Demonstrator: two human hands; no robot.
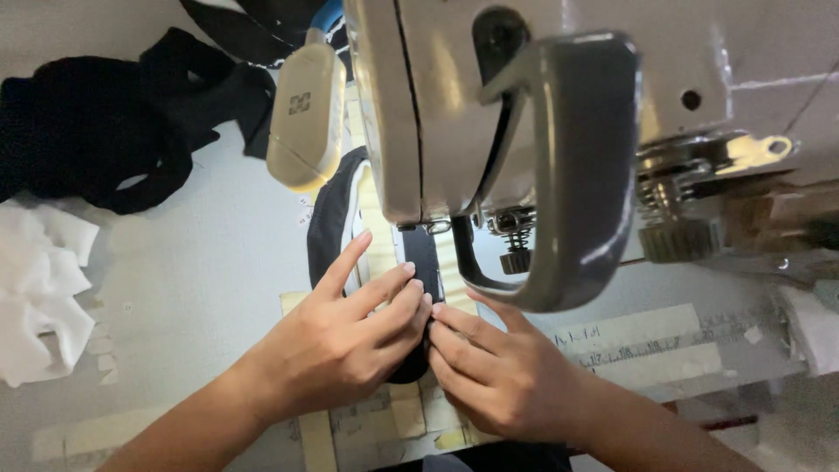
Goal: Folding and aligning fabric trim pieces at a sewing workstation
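Note:
My left hand (345,336) lies flat on a dark fabric piece (330,223) with a white edge, fingers spread and pointing toward the needle area. Beside it, my right hand (498,367) pinches the same fabric where the two hands' fingertips meet. The fabric curves away under the head of a grey industrial sewing machine (524,114), which hides the needle and the far part of the strip. A curved grey guard (581,175) of the machine hangs just above my right hand.
A pile of black cloth (105,122) lies at the back left, and white cloth pieces (39,288) at the left edge. A cream oblong lamp housing (306,114) sits left of the machine head. Tape strips (629,336) mark the pale table.

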